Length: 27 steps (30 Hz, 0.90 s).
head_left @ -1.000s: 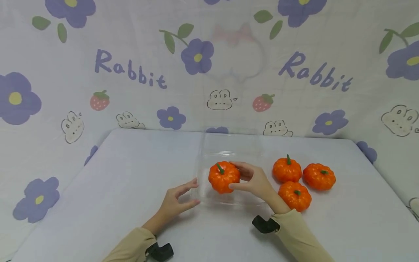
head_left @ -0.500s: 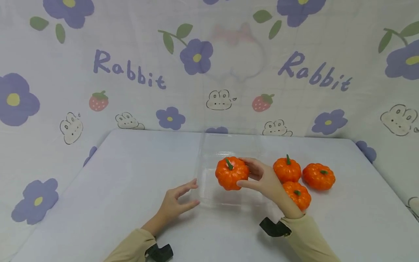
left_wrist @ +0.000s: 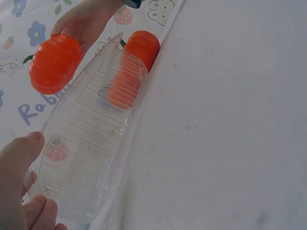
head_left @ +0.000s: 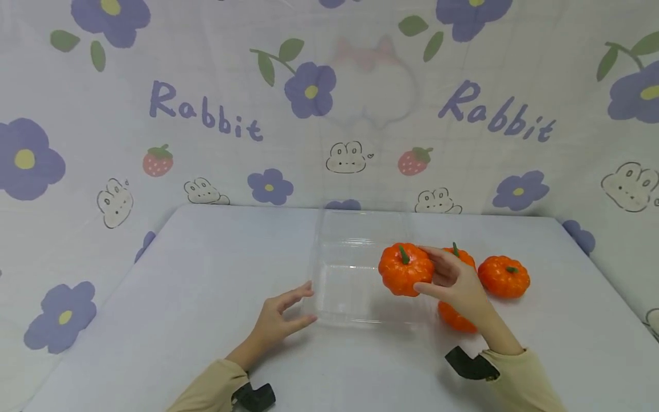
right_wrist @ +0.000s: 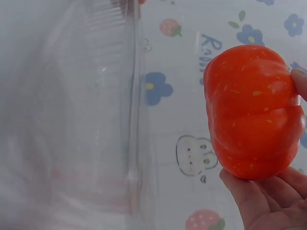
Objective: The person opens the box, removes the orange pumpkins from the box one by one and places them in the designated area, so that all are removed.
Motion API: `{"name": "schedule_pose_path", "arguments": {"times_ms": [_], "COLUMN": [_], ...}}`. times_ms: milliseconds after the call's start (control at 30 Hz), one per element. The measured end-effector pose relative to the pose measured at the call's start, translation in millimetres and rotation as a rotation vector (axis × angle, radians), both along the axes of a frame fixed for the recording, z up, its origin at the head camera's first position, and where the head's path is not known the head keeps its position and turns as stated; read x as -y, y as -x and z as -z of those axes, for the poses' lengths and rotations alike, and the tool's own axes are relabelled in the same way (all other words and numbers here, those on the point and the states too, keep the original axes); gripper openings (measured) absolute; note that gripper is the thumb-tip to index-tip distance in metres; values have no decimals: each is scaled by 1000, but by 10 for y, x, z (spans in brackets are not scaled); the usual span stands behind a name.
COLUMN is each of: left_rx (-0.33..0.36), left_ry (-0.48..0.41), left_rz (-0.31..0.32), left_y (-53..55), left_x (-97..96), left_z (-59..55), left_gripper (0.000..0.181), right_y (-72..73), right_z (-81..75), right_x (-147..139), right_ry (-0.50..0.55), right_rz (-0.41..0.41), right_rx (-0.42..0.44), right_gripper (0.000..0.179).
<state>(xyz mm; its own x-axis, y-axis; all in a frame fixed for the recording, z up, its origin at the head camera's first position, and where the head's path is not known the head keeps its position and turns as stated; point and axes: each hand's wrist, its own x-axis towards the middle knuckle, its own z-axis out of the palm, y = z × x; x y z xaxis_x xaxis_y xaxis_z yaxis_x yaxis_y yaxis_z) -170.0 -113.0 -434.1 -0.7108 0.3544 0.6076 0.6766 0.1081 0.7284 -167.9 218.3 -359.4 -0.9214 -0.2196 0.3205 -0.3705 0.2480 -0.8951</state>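
An orange mini pumpkin with a green stem (head_left: 405,269) is gripped by my right hand (head_left: 458,283), raised above the right side of a clear plastic container (head_left: 355,322). In the right wrist view, thumb and fingertips press opposite sides of this pumpkin (right_wrist: 254,112). My left hand (head_left: 278,315) lies at the container's left side, its thumb and fingers spread apart. The left wrist view has those fingertips (left_wrist: 36,139) right at the container's rim (left_wrist: 72,88). The container's lid (head_left: 368,226) stands raised at the far side.
Several more pumpkins are on the white table (head_left: 221,257) right of the container. One pumpkin (head_left: 503,277) shows whole; a back one (head_left: 462,255) and a front one (head_left: 457,318) are partly hidden behind my right hand. A patterned cloth (head_left: 206,154) hangs behind.
My right hand has carried the pumpkin rightward and slightly up, from over the container's middle to over its right side. My left hand has stayed in place.
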Motion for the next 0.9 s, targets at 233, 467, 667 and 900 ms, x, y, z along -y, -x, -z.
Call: {"name": "schedule_pose_path", "arguments": {"times_ms": [233,467,667,900], "left_rx": [13,3,20,32], "left_ry": [10,-6,-24,-39], "left_rz": [-6,13,31,44], "left_y": [1,7,29,26], "left_x": [20,-7,-8,4], "left_z": [-19,1,27,36], "left_gripper": [37,37,38,38], "right_y": [-132,-173,-204,-231], "right_z": [-49,8,60,88], "right_x": [-141,-341,-553,-840], "right_ry": [-76,-78,-79,-77], "right_rz": [75,84,98,105], "right_rx": [-69,-103,-123,-97], "right_gripper": [60,61,60,52]}}
